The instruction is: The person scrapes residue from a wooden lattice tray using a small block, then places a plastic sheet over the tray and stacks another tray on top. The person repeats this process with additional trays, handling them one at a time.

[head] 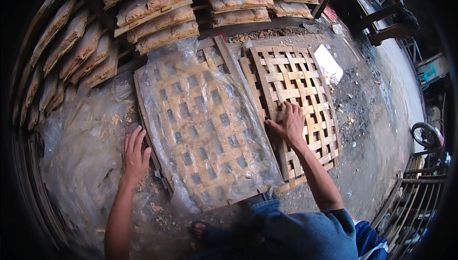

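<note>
Before me lies a woven bamboo lattice tray in a wooden frame, covered by a clear plastic sheet [211,117]. My left hand [134,152] is at the tray's left edge, fingers apart, holding nothing; whether it touches the edge I cannot tell. To the right, another woven bamboo lattice tray [304,92] lies on top of at least one more. My right hand [290,122] is spread over that upper tray's left frame bar, its thumb pointing left towards the plastic-covered tray. Nothing is gripped in it.
Racks of trays bearing thick orange-white slabs [154,2] stand ahead and at the left. Crumpled plastic sheeting [86,145] covers the ground at left. A white sheet [327,63] lies beyond the right tray. A slatted bamboo rack [417,202] and a wheel [425,135] are at far right.
</note>
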### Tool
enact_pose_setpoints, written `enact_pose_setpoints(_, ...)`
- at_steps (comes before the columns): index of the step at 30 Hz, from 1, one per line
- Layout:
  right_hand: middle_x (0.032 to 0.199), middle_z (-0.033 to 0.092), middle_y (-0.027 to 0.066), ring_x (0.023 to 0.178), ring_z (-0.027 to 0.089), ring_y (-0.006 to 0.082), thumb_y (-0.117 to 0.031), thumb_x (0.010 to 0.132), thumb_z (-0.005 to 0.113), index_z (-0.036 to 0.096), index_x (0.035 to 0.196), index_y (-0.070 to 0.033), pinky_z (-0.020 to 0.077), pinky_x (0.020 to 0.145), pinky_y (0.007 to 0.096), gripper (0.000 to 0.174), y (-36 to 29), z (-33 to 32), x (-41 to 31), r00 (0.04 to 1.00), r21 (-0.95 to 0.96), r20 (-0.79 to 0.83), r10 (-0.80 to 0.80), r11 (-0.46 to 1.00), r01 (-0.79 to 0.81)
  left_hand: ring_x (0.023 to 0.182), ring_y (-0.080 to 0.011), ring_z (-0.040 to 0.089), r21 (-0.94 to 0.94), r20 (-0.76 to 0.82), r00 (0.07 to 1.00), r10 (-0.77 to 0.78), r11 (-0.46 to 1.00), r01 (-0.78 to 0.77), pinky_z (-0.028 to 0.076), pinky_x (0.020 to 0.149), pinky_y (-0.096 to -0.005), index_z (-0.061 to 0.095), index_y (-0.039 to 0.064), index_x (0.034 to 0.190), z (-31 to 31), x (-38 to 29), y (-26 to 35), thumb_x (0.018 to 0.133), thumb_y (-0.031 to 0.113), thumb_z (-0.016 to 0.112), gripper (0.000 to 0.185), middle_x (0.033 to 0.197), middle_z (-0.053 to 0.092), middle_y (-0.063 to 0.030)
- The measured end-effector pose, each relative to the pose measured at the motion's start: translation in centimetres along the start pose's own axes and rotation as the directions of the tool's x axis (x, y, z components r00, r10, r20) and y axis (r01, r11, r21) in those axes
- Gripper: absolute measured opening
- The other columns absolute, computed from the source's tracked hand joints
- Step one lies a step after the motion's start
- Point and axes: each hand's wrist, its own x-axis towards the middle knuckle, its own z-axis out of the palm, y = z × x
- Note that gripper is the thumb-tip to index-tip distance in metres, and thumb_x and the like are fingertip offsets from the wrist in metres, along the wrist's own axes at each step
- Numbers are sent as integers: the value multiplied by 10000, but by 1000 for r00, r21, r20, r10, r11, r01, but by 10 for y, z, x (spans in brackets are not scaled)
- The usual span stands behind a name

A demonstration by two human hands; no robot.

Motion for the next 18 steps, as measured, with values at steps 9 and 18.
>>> enact_pose_setpoints(9,1301,576,237,1301,445,404,-398,681,882,502,1410,-17,399,1097,504,906,4,-32,17,992,21,73,107,994,-108,1344,-407,471,74,68,993,96,992,-101,320,1158,-556,509,63,1458,-6,-1,14,1005,315,561,521,1539,463,-168)
enact_pose_setpoints(18,1398,593,153,1248,588,216,-320,893,536,449,1526,-55,461,1043,363,691,113,-274,23,978,822,138,159,531,-203,1362,-402,458,43,9,999,43,998,-44,319,1161,-552,492,45,1463,-5,-9,0,978,220,590,524,1557,445,-172)
